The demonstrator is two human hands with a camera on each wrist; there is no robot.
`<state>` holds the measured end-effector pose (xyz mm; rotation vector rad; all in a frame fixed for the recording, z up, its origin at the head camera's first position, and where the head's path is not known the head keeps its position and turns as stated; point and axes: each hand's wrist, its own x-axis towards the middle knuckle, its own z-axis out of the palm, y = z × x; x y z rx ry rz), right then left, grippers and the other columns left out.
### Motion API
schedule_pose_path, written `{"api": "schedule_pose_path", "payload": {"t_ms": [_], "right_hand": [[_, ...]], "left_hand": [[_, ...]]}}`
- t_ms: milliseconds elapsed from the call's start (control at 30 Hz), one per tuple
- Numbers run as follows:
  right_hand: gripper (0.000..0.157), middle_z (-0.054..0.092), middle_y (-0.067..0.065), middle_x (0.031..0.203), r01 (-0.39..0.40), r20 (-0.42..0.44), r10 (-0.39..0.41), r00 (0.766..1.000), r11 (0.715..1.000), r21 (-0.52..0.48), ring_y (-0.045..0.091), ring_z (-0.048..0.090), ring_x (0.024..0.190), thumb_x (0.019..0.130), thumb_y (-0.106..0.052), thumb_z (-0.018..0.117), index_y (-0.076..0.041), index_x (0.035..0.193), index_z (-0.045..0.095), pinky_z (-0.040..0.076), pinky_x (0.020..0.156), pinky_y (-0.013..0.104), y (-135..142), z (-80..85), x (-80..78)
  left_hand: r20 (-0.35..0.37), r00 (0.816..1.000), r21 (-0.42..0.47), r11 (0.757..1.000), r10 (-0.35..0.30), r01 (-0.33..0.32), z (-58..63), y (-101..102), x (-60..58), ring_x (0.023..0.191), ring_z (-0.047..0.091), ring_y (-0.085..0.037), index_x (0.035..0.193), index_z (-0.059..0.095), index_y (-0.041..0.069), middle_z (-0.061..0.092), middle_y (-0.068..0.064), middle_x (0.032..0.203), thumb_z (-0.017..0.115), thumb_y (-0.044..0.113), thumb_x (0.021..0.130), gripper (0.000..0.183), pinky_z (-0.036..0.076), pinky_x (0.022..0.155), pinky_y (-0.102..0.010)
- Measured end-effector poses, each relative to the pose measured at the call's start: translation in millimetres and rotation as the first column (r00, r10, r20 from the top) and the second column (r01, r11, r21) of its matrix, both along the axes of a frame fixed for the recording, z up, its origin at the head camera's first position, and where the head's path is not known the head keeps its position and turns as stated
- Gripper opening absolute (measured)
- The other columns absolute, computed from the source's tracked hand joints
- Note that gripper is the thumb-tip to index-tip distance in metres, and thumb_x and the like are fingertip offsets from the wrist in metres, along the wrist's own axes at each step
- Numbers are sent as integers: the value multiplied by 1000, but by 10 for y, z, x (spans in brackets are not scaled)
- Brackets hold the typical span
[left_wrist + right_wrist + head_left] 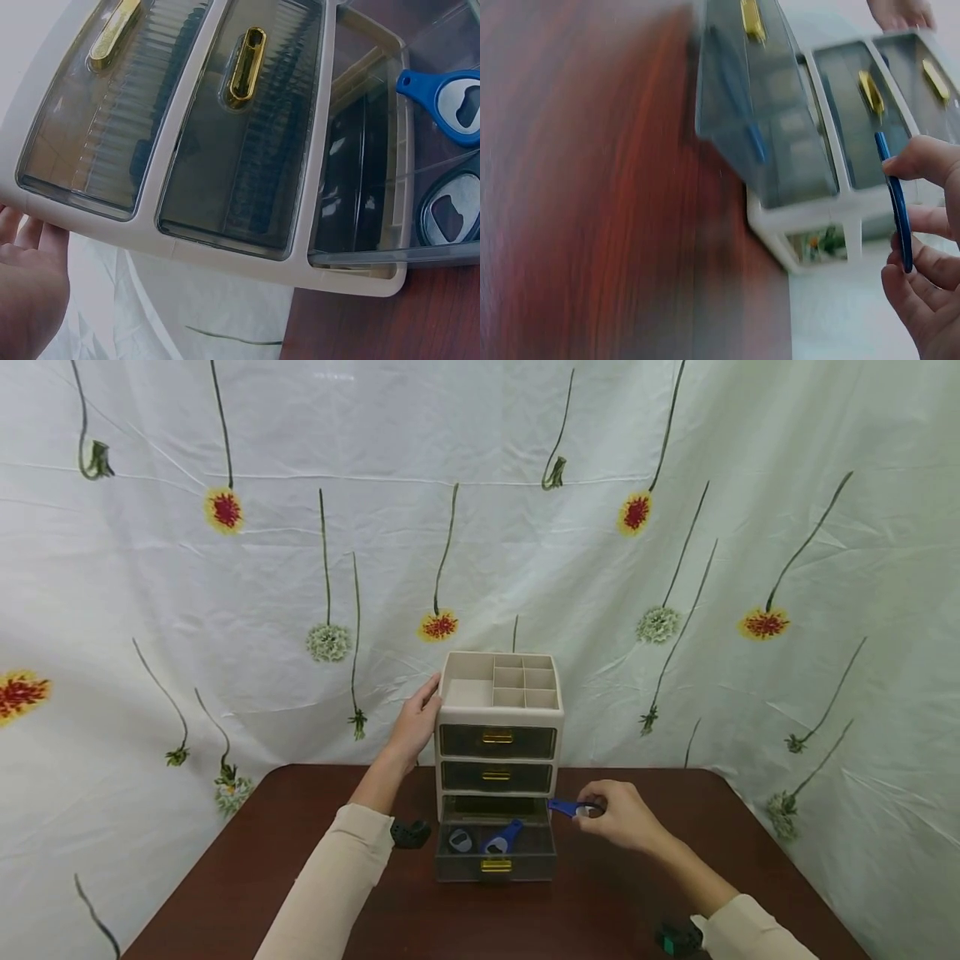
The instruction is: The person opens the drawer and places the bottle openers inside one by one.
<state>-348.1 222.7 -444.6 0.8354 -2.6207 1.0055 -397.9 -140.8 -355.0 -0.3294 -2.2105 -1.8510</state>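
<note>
My left hand [414,722] rests against the left side of a cream desktop drawer unit [498,717], its fingers fairly straight in the left wrist view. To the right of the unit, my right hand [621,814] pinches a blue bottle opener [901,217] between thumb and fingers, above the table. The bottom drawer [465,870], smoky and see-through, is pulled out. Inside it lie another blue bottle opener [427,88] and a round black bottle opener [429,214]. The two upper drawers, with gold handles, are closed.
The unit's top tray [468,693] has one large and several small compartments. It stands on a dark red-brown table [300,885]. Behind hangs a white cloth [480,552] with a flower print. Dark devices [410,835] are strapped at both wrists.
</note>
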Motion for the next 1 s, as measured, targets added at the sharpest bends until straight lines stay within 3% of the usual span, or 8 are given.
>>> {"api": "schedule_pose_path", "payload": {"t_ms": [200, 433, 833, 1000], "right_hand": [[16, 67, -3, 90, -85, -40, 85, 996, 996, 9, 9, 60, 77, 82, -16, 85, -11, 94, 75, 53, 69, 29, -294, -10, 22], [19, 67, -4, 97, -243, -51, 246, 968, 968, 56, 13, 60, 83, 86, -16, 82, -8, 103, 77, 53, 73, 30, -577, -25, -12], [21, 69, -2, 104, -327, -34, 335, 942, 934, 142, 14, 63, 93, 88, -18, 79, -8, 106, 78, 54, 81, 33, -724, -12, -117], [20, 68, -2, 114, -351, -23, 362, 932, 916, 192, 19, 63, 108, 91, -16, 75, -11, 111, 77, 53, 91, 41, -710, 38, -151]], "left_hand": [[8, 1000, 11, 1000, -1, 1, 3, -1, 18, 152, 26, -24, 166, 27, 15, 27, -5, 168, 38, 23, 113, 55, 27, 119, -48], [4, 1000, 12, 1000, -5, 4, 7, 11, 20, 152, 25, -24, 166, 26, 14, 26, -5, 168, 38, 23, 113, 55, 26, 120, -48], [-1, 1000, -7, 1000, 5, -5, 3, 13, 17, 152, 26, -26, 166, 25, 15, 26, -5, 168, 37, 21, 113, 55, 28, 119, -50], [8, 1000, -5, 1000, -8, 8, -2, 10, 23, 152, 26, -25, 167, 24, 16, 25, -4, 169, 37, 23, 114, 55, 29, 118, -50]]}}
